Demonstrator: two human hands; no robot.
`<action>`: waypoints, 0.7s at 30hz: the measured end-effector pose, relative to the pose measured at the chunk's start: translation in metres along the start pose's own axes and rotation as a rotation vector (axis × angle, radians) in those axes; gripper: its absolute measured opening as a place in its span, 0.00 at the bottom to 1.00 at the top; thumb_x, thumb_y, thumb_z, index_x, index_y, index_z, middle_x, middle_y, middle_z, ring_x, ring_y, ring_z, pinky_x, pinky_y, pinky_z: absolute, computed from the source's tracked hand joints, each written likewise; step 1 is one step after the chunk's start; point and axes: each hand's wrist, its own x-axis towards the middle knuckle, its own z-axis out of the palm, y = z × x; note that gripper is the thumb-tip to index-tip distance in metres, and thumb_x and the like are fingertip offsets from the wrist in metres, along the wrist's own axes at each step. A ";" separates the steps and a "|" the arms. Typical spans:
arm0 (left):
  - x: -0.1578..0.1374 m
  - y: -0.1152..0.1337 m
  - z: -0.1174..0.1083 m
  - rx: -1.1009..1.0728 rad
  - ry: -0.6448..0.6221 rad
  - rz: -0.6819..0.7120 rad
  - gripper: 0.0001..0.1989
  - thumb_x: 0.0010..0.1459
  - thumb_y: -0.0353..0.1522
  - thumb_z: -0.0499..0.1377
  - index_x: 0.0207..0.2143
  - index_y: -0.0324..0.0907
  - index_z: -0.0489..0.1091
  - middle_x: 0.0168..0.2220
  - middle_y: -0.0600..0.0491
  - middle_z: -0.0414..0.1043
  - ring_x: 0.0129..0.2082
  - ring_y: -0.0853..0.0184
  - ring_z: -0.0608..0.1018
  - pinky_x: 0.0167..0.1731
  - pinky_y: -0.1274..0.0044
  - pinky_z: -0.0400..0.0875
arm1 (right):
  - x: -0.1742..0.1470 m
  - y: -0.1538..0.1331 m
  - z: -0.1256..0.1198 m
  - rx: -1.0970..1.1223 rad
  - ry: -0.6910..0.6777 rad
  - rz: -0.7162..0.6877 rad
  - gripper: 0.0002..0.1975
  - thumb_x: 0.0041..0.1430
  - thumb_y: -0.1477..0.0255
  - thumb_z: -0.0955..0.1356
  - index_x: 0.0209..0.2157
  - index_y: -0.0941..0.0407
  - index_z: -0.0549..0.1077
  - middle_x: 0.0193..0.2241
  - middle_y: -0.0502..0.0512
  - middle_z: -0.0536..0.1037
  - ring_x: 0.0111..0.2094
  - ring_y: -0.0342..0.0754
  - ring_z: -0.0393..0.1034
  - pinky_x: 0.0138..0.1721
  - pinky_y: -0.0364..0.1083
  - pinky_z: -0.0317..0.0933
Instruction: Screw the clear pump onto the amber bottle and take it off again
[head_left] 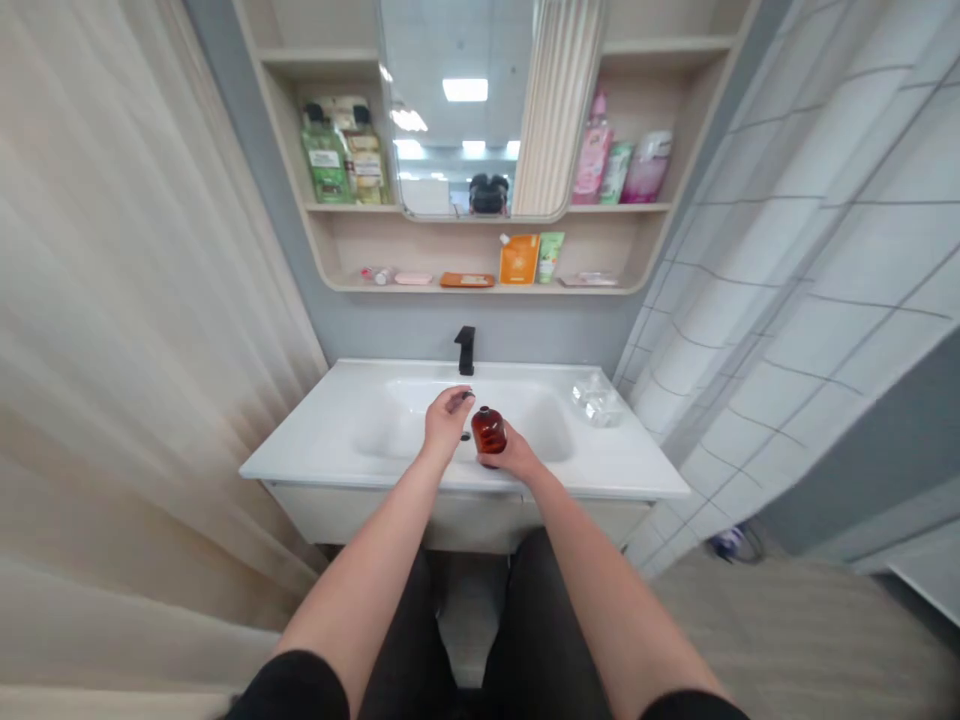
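Note:
My right hand (517,456) is closed around the side and base of an amber bottle (489,430). The bottle is upright over the front part of the white sink basin (375,425), and its narrow neck has no cap on it. Just to the left of the bottle's mouth, my left hand (445,420) pinches a small black cap (468,395) between thumb and fingers. The cap and the bottle neck are apart. The drain hole (466,436) shows between my hands.
A black faucet (466,350) rises behind the basin. Clear plastic or glass items (598,400) stand on the counter's right. Above hangs a mirror cabinet (450,255) with bottles, an orange pouch (519,259) and soaps. Curtains (150,330) flank the left, tiled-pattern ones (735,300) the right.

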 end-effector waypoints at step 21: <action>0.007 0.012 0.013 0.470 -0.252 0.113 0.12 0.59 0.28 0.67 0.43 0.50 0.84 0.44 0.51 0.87 0.45 0.55 0.87 0.56 0.62 0.80 | -0.001 0.006 -0.001 -0.011 0.024 0.025 0.42 0.44 0.62 0.83 0.61 0.50 0.71 0.46 0.54 0.87 0.48 0.59 0.82 0.54 0.58 0.75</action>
